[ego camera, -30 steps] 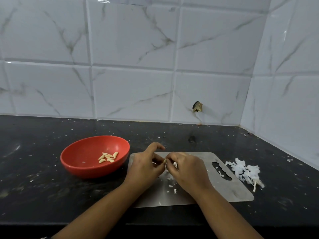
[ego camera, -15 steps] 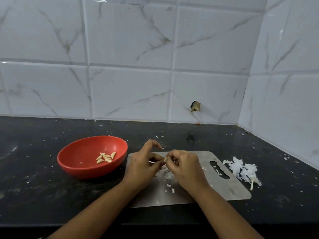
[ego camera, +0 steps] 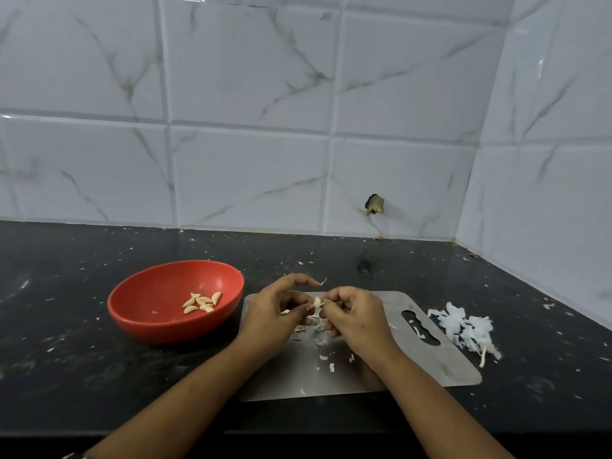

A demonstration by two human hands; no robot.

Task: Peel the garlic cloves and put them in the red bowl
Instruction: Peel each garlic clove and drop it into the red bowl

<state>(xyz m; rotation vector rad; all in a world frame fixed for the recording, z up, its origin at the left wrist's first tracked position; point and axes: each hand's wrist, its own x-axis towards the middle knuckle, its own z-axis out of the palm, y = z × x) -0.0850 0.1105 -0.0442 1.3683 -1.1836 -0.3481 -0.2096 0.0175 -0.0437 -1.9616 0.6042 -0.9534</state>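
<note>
Both hands meet over the steel cutting board (ego camera: 430, 366). A small pale garlic clove (ego camera: 317, 302) is pinched between the fingertips of my left hand (ego camera: 273, 314) and my right hand (ego camera: 356, 318). My left forefinger sticks out above the clove. To the left stands the red bowl (ego camera: 149, 293) on the black counter, with several peeled cloves (ego camera: 202, 303) lying inside it. Bits of skin (ego camera: 314, 329) lie on the board under the hands.
A heap of white garlic skins (ego camera: 463, 326) lies on the counter right of the board. Small flakes are scattered over the black counter (ego camera: 66, 342). Tiled walls close off the back and right side. The counter's front edge runs just below the board.
The hands stay together over the board; the fingers have shifted slightly and the clove now shows more plainly between them. The view has drifted a little.
</note>
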